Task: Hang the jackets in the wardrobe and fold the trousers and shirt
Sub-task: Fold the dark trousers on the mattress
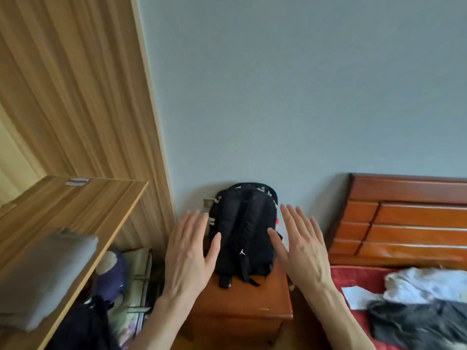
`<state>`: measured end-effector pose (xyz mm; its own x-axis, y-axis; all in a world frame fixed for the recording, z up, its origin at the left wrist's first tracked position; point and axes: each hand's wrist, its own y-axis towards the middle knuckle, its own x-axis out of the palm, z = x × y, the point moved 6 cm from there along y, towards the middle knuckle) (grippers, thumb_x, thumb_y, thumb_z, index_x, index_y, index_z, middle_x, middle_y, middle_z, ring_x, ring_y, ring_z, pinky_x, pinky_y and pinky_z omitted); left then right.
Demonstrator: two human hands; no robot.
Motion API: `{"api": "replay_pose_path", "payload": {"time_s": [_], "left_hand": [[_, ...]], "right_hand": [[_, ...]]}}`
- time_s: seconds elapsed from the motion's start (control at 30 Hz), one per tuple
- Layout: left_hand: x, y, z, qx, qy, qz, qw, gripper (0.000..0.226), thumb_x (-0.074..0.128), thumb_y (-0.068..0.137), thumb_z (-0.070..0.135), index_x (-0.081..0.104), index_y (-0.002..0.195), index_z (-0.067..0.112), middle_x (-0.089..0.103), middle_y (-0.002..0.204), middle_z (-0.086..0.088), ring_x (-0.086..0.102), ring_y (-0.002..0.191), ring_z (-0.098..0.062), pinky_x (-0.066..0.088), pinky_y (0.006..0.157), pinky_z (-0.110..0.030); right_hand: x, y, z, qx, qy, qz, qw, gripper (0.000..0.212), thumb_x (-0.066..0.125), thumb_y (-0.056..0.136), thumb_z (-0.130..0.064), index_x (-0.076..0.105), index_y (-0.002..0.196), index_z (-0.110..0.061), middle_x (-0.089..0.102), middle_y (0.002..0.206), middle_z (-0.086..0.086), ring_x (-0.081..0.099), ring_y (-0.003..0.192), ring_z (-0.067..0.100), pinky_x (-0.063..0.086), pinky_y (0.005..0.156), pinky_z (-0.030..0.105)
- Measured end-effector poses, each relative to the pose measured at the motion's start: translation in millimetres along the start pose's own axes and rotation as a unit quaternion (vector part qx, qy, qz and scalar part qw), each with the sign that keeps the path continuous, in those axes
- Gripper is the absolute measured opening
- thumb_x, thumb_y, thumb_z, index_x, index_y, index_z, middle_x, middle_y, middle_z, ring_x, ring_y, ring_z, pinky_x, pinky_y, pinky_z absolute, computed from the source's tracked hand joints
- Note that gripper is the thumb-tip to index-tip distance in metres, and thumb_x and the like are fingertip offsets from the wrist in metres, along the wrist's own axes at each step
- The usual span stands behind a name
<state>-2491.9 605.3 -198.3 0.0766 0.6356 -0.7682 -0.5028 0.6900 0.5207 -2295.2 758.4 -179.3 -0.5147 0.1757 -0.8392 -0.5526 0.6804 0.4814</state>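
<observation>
Two bare forearms in view, no sleeves visible up to the frame edge. Left hand (pixel 188 251) and right hand (pixel 302 245): no gloves, rings, watch or wristbands. Slim long fingers, tendons and veins standing out on the backs. Nails short, unpainted as far as visible.

Between our raised hands, a black backpack (pixel 246 233) on the nightstand (pixel 242 309) blocks the way; bare wall (pixel 278 97) above.
</observation>
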Motion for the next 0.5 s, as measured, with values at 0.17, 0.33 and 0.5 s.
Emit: {"api": "replay_pose_path", "payload": {"time_s": [0.17,0.33,0.5], "left_hand": [[35.5,-11.3,103.9,0.073,-0.029,-0.040,0.996,0.060,0.040,0.107,0.051,0.052,0.149,0.009,0.051,0.155,-0.013,0.039,0.151,-0.028,0.038,0.120,-0.051],[64.2,-45.6,208.7,0.133,-0.080,-0.058,0.986,0.062,0.036,0.107,0.053,0.055,0.147,0.010,0.053,0.154,-0.012,0.041,0.149,-0.028,0.039,0.120,-0.053],[98.2,-98.7,314.0,0.187,-0.117,-0.115,0.968,0.063,0.033,0.107,0.058,0.052,0.149,0.016,0.052,0.155,-0.008,0.041,0.150,-0.025,0.039,0.120,-0.050]], "right_hand": [[-63.6,-60.1,91.1,0.080,-0.040,0.026,0.996,0.065,0.041,0.106,-0.054,0.047,0.155,-0.012,0.050,0.158,0.007,0.039,0.152,0.026,0.031,0.125,0.050],[-121.1,-144.5,179.1,0.155,-0.066,0.043,0.985,0.067,0.043,0.106,-0.056,0.042,0.158,-0.014,0.046,0.161,0.005,0.033,0.155,0.022,0.029,0.125,0.047],[-176.6,-233.7,252.1,0.231,-0.099,0.050,0.967,0.069,0.037,0.106,-0.059,0.039,0.160,-0.015,0.044,0.163,0.002,0.030,0.156,0.020,0.025,0.127,0.045]]}}
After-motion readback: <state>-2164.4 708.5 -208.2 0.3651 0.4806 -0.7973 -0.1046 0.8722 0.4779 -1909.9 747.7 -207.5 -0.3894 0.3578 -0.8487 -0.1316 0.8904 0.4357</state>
